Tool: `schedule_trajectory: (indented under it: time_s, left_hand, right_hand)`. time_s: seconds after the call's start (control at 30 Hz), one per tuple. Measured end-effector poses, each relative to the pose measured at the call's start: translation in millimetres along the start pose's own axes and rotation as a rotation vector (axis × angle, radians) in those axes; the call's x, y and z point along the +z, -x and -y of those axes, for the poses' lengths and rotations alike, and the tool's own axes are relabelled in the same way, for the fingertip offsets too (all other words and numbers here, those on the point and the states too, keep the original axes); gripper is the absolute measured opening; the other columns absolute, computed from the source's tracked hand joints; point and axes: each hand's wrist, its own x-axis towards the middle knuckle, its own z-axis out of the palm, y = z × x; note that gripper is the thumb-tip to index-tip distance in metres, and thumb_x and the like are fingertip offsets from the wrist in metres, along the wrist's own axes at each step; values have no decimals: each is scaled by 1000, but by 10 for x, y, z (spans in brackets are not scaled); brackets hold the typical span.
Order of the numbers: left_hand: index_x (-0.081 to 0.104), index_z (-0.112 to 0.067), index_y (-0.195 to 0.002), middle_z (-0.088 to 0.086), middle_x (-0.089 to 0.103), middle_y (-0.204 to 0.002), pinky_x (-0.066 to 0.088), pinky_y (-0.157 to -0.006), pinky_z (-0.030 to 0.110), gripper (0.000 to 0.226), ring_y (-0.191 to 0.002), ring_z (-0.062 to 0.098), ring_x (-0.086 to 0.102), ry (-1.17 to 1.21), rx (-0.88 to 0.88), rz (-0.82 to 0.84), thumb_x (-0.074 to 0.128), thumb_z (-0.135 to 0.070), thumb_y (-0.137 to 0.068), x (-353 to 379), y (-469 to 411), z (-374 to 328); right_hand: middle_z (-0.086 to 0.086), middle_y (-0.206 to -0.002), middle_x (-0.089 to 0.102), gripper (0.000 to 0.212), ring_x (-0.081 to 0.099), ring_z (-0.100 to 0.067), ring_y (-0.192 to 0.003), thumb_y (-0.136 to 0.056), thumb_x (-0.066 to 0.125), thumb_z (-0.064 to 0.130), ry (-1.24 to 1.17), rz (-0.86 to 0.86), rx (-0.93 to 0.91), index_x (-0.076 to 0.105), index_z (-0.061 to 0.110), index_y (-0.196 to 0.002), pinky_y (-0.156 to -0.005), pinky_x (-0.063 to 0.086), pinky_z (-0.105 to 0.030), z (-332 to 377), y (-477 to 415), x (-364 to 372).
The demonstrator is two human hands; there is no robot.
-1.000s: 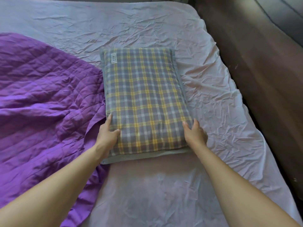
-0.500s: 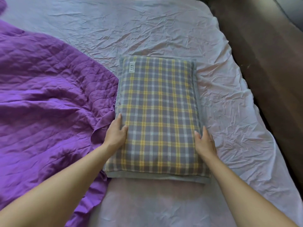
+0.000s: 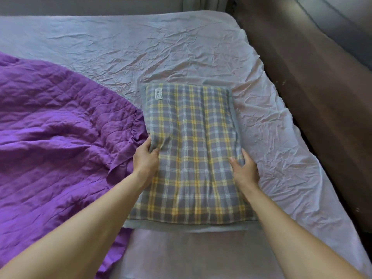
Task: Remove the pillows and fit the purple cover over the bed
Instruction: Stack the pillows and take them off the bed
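Note:
A grey and yellow plaid pillow (image 3: 193, 150) lies flat on the bed's pale lilac sheet (image 3: 141, 51), its white label at the far left corner. My left hand (image 3: 146, 160) grips the pillow's left edge, thumb on top and the fabric bunched under it. On the opposite edge my right hand (image 3: 244, 170) holds the pillow, with the thumb on top and the fingers round the side. The quilted purple cover (image 3: 56, 133) lies crumpled over the left half of the bed, its hem touching the pillow's left side.
A dark brown wooden bed frame (image 3: 314, 101) runs along the right side of the mattress. A grey wall or headboard (image 3: 90, 6) closes the far end. Wrinkled bare sheet stretches beyond and to the right of the pillow.
Both hands have slid further up the pillow's sides and closed on its edges; the left thumb now bunches the fabric. The pillow has come nearer to me.

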Motion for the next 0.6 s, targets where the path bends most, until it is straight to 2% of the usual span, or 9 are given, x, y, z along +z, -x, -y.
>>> schedule_trajectory:
  time_s: [0.07,0.2,0.23,0.27,0.33,0.4,0.47,0.53,0.6]
  left_hand:
    - [46,-34,-135,-12,61,-124,47,-97,31,47,-111,11,59,-12,24,9,49,-11,-94,40,109,-28]
    - [55,-34,-125,2,67,-114,52,-84,49,36,-103,32,62,-40,60,48,51,-19,-92,119,323,-85]
    - [60,-31,-118,5,69,-107,53,-75,49,32,-95,37,63,-38,84,66,50,-17,-92,140,391,-103]
    - [64,-29,-110,6,68,-92,51,-64,45,27,-77,39,60,-30,118,92,49,-14,-92,163,488,-137]
    - [65,-26,-97,-5,55,-68,37,-49,32,24,-56,23,44,-13,166,134,47,-11,-93,179,660,-193]
    - [64,-20,-104,-15,52,-58,32,-43,24,24,-49,11,38,2,189,208,45,-9,-94,171,890,-269]
    - [62,-15,-113,-16,59,-64,36,-40,22,27,-51,9,43,20,195,254,44,-8,-95,160,1063,-306]
    - [60,-20,-119,-12,66,-79,42,-46,23,31,-59,12,51,26,194,316,44,-9,-95,122,1275,-368]
    - [61,-22,-119,-8,69,-86,46,-55,28,32,-66,16,57,25,209,406,43,-10,-95,70,1525,-425]
  right_hand:
    - [-4,-142,45,52,43,-23,-130,-94,54,27,14,-57,-28,38,17,-143,-106,33,-32,-26,133,-110]
    - [-11,-136,51,49,44,-27,-127,-94,52,31,48,-152,-42,42,23,-141,-108,33,-41,-136,410,-352]
    - [-12,-135,51,48,44,-28,-127,-94,52,32,45,-176,-35,42,23,-140,-108,33,-43,-167,502,-417]
    - [-12,-135,51,48,43,-29,-128,-94,52,32,38,-204,-30,42,23,-140,-109,32,-45,-202,613,-502]
    - [-10,-136,50,48,41,-29,-130,-94,51,32,28,-244,-38,43,22,-140,-110,30,-47,-251,811,-621]
    - [-4,-138,50,47,40,-26,-131,-94,50,31,24,-307,-26,43,22,-140,-110,30,-47,-321,1102,-778]
    - [-1,-138,50,45,43,-23,-129,-95,49,32,9,-347,-15,44,22,-139,-108,35,-46,-367,1363,-897]
    - [2,-139,49,45,44,-19,-128,-96,48,33,-51,-373,12,43,23,-139,-106,39,-44,-434,1676,-1016]
    - [4,-137,50,45,46,-15,-126,-96,46,36,-99,-418,49,42,25,-139,-104,42,-43,-518,2028,-1126]
